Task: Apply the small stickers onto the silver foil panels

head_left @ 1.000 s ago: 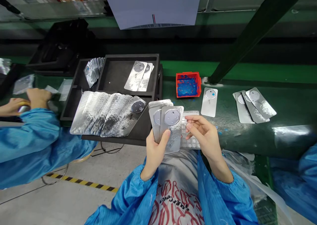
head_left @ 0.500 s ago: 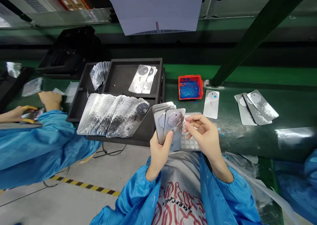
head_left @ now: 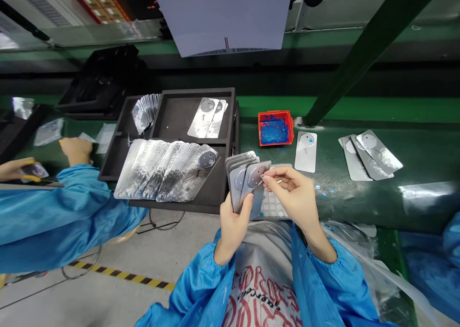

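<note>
My left hand (head_left: 235, 221) is closed round a small fan of silvery phone back covers (head_left: 237, 185), with the thumb across the front one. That front cover (head_left: 256, 176) has a round grey camera area and leans to the right. The thumb and forefinger of my right hand (head_left: 293, 190) are pinched at the right edge of this camera area. Whatever they pinch is too small to make out. Beneath the right hand lies a pale sheet (head_left: 273, 206) with rows of small round pieces, partly covered by hand and covers.
A black tray (head_left: 196, 93) holds many fanned phone covers (head_left: 167, 171). Behind my hands stands a red bin (head_left: 275, 128) with blue bits. A single cover (head_left: 306, 152) and a few overlapping covers (head_left: 370, 155) lie rightward. At left are a co-worker's hands (head_left: 76, 149).
The front cover in my left hand has tilted to the right. My right fingertips have moved slightly left and up, onto the camera area's edge.
</note>
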A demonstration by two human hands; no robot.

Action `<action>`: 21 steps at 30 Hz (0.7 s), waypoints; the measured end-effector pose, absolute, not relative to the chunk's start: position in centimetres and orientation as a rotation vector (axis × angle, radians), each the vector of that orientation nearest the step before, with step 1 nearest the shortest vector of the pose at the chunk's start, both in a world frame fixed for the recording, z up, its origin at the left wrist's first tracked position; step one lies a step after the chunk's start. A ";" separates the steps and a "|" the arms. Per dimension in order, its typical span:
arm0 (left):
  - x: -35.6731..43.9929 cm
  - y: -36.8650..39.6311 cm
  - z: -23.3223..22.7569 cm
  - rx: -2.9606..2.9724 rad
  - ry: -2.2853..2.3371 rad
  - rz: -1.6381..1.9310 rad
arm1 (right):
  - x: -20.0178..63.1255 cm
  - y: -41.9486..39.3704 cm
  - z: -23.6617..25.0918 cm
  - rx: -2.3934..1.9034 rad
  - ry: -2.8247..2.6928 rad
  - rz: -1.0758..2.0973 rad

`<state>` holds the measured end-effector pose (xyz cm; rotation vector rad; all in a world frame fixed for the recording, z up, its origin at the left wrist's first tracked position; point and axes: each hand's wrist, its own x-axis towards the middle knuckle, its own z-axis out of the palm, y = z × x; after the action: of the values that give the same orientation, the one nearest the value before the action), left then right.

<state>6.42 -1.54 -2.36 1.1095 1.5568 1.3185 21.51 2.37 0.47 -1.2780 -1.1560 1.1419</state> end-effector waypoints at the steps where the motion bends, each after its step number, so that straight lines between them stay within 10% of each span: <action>1: 6.4 -1.5 -2.4 1.110 1.559 1.322 | 21.5 2.4 0.4 -1.283 -1.153 1.132; 21: 7.0 -2.0 -2.8 1.196 1.596 1.373 | 19.7 2.1 0.1 -1.278 -1.008 1.076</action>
<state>7.04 -2.05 -2.80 1.1956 1.5958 1.3726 19.74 2.07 0.07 -1.2785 -1.0082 1.0756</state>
